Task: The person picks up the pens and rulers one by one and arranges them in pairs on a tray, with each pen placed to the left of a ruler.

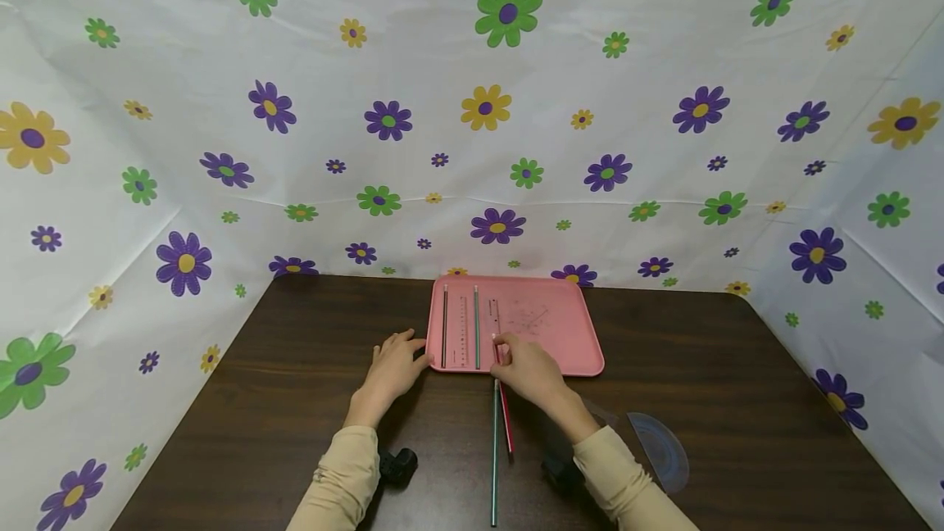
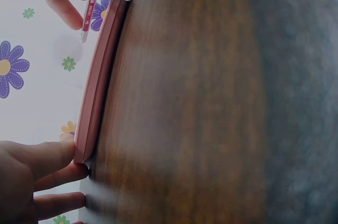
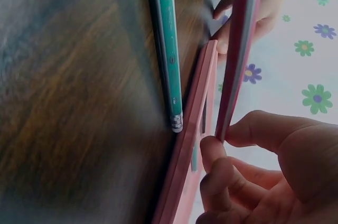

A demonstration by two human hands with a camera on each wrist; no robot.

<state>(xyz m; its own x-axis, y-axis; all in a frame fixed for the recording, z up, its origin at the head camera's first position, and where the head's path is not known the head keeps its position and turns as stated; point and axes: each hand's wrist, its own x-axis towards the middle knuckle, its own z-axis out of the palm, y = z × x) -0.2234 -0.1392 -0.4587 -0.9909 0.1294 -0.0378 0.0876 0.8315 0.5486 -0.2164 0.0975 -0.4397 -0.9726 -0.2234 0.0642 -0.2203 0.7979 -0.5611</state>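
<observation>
The worktop [image 1: 295, 400] is dark brown wood grain, enclosed at the rear and both sides by a white cloth [image 1: 472, 146] printed with purple, green and yellow flowers. A pink tray [image 1: 560, 326] lies flat at the rear centre, its near rim facing the person. Inside the tray, toward its left side, lie a dark pencil [image 1: 444, 338], a clear ruler [image 1: 462, 333] and a green pencil [image 1: 476, 328], parallel to one another.

The left hand [image 1: 394, 367] rests on the worktop, fingers straight and touching the tray's near-left corner. The right hand [image 1: 527, 367] pinches a red pencil [image 1: 505, 416] between thumb and fingers at the tray's near rim; the pencil slants back over the worktop. Just beside it, a long green pencil [image 1: 494, 465] lies on the worktop, its end touching the tray rim.

A clear protractor [image 1: 660, 449] lies near the right sleeve.
</observation>
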